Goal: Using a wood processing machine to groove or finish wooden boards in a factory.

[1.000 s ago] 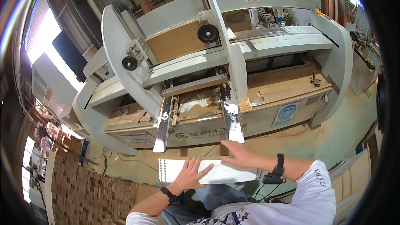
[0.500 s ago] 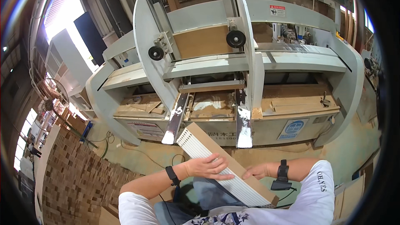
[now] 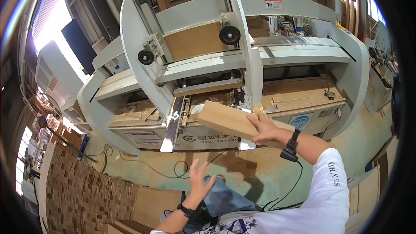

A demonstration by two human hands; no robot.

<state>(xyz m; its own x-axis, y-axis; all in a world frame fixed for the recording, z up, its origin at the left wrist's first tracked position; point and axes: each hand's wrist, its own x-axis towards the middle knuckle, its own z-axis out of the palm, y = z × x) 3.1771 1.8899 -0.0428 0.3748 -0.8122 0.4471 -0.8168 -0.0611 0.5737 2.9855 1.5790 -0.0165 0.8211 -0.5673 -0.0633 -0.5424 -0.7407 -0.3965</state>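
Observation:
My right hand (image 3: 265, 130) grips a long, thick wooden block (image 3: 227, 118) from above, near its middle. The block is tilted in the air in front of the machine, its left end higher in view and its right part running behind my hand. It partly covers the right one of the two dark metal support arms. My left hand (image 3: 200, 182) is above my lap, apart from the block, its fingers spread and nothing in them. The left metal support arm (image 3: 172, 125) has a white-worn tip and lies beyond that hand.
The large grey machine (image 3: 299, 58) spans the front, with two upright plates and black handwheels (image 3: 229, 35). Wood strips (image 3: 299, 99) lie on its right ledge. Stacked wood pieces (image 3: 82, 182) stand at lower left, near a fan (image 3: 43, 112). Cables (image 3: 177, 171) cross the floor.
The block has moved from my lap up and forward toward the machine and turned, hiding its white slatted side. My left hand has let go and dropped back; my right has kept hold.

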